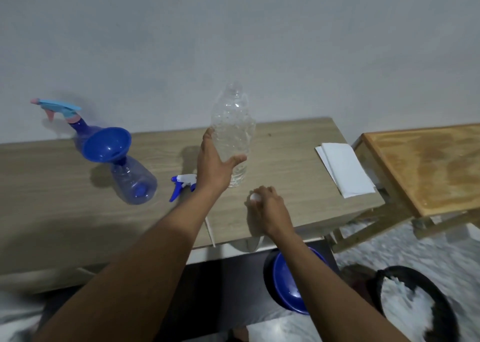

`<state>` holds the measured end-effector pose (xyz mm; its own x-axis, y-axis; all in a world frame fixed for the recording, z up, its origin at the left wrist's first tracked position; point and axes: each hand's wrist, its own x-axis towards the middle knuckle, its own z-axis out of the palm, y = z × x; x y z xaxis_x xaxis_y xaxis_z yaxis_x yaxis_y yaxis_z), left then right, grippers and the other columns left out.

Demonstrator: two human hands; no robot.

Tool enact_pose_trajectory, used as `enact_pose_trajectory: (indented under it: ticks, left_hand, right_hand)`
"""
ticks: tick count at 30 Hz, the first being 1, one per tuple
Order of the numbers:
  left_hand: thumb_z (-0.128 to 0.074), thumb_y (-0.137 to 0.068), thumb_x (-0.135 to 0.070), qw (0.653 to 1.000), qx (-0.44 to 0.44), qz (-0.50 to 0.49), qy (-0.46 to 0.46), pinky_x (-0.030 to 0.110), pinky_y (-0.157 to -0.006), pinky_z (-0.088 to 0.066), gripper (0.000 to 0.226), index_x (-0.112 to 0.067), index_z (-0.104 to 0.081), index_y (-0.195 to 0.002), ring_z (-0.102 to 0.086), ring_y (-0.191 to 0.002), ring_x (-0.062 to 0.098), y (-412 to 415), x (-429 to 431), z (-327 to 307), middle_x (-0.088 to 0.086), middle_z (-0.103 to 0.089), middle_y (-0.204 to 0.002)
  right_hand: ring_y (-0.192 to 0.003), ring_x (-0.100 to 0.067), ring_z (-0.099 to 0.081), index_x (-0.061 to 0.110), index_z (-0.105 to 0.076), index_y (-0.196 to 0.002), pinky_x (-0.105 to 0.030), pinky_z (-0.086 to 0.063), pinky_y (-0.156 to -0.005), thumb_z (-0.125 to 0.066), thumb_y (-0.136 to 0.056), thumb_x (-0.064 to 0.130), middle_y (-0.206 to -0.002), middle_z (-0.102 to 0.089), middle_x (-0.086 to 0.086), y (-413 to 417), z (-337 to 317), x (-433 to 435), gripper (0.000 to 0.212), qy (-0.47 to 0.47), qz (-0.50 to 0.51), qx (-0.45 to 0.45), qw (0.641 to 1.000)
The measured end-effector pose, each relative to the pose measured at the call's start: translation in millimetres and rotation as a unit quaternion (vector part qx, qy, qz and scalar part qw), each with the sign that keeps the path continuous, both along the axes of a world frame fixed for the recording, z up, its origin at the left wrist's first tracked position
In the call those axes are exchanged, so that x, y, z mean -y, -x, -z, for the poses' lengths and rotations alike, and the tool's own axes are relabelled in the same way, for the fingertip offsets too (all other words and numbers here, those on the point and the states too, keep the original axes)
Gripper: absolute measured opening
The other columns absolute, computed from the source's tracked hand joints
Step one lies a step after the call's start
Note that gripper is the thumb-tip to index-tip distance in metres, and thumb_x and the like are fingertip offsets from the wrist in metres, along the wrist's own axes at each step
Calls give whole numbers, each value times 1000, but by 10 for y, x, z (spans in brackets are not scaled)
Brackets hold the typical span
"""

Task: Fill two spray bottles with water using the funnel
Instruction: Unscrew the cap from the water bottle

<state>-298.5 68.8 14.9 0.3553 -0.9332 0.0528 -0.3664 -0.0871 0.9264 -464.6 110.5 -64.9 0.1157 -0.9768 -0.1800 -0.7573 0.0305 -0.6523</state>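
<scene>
A clear plastic water bottle (232, 123) stands upright on the wooden table (65, 191), uncapped, and my left hand (215, 165) grips its lower half. My right hand (267, 206) rests on the table just right of the bottle, fingers closed on a small white cap (254, 197). At the left, a blue funnel (107, 144) sits in the neck of a translucent blue spray bottle (133, 180). Behind it stands a second blue spray bottle (85, 131) with its light-blue and pink trigger head (55, 108) fitted. A loose white and blue trigger head (181, 186) lies beside my left wrist.
Folded white paper (342, 167) lies at the table's right end. A second wooden table (426, 165) stands further right. Below the table edge sit a blue basin (285, 284) and a black bin (415, 302) lined with white. A grey wall backs the table.
</scene>
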Motion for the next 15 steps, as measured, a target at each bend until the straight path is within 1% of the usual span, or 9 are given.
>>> enact_pose_trajectory:
  ticks: [2,4,5,7,9,10,11,13,15]
  left_hand:
    - [-91,-59,-41,1000,-11,0,-3,44,-108,-44,106,-26,-32,-146,-50,-131,20,-6,-11,3,-2,-53,-143]
    - [-88,-51,-53,1000,-28,-4,-1,45,-108,-45,113,-33,-29,-146,-51,-132,18,-23,-8,40,-4,-54,-143]
    - [-85,-49,-56,999,-34,-5,1,45,-108,-45,115,-36,-28,-147,-51,-133,18,-31,-2,73,-5,-54,-144]
    - [-84,-49,-56,999,-40,1,7,46,-108,-45,115,-39,-27,-148,-51,-134,17,-35,8,118,-6,-53,-145]
    - [-84,-51,-54,999,-52,7,14,46,-108,-45,113,-40,-28,-147,-51,-133,17,-21,7,130,-7,-53,-144]
    - [-84,-51,-53,998,-58,6,14,46,-108,-45,110,-39,-29,-146,-51,-132,17,-14,8,144,-7,-54,-142]
    - [-83,-52,-52,998,-58,3,16,46,-108,-45,108,-39,-29,-145,-51,-132,17,-7,2,147,-8,-54,-141]
    - [-84,-54,-50,999,-49,-4,10,46,-109,-44,106,-38,-30,-145,-50,-133,17,7,-26,107,-7,-52,-142]
    - [-87,-62,-40,1000,-24,-12,4,44,-109,-43,103,-37,-30,-148,-47,-134,17,18,-58,52,-6,-49,-144]
  right_hand:
    - [-114,-23,-47,17,-64,-116,-43,-39,-98,-56,-98,28,-119,-57,-1,-12,46,-23,23,54,-45,-54,996]
    - [-113,-24,-48,18,-66,-111,-43,-37,-96,-59,-95,30,-114,-59,1,-16,93,-22,21,95,-72,-103,987]
    - [-112,-24,-49,18,-66,-110,-43,-37,-95,-60,-95,30,-113,-59,1,-17,95,-15,21,98,-77,-109,986]
    - [-111,-24,-50,19,-65,-112,-43,-38,-93,-60,-95,34,-113,-60,1,-2,111,13,24,85,-86,-106,987]
    - [-109,-26,-54,22,-61,-114,-40,-42,-89,-59,-95,37,-112,-61,1,24,80,35,24,77,-80,-73,991]
    - [-111,-28,-57,21,-60,-119,-37,-44,-88,-58,-96,34,-115,-63,-2,31,19,49,26,77,-66,-42,994]
    - [-116,-30,-58,18,-58,-127,-35,-45,-92,-57,-98,30,-123,-64,-6,35,-54,76,32,76,-44,-11,996]
    - [-129,-26,-54,13,-51,-142,-31,-42,-103,-56,-99,24,-140,-59,-8,10,-267,157,44,92,7,57,994]
    - [-137,-21,-48,18,-43,-148,-31,-38,-110,-58,-98,20,-148,-52,-6,-66,-546,245,52,125,40,135,982]
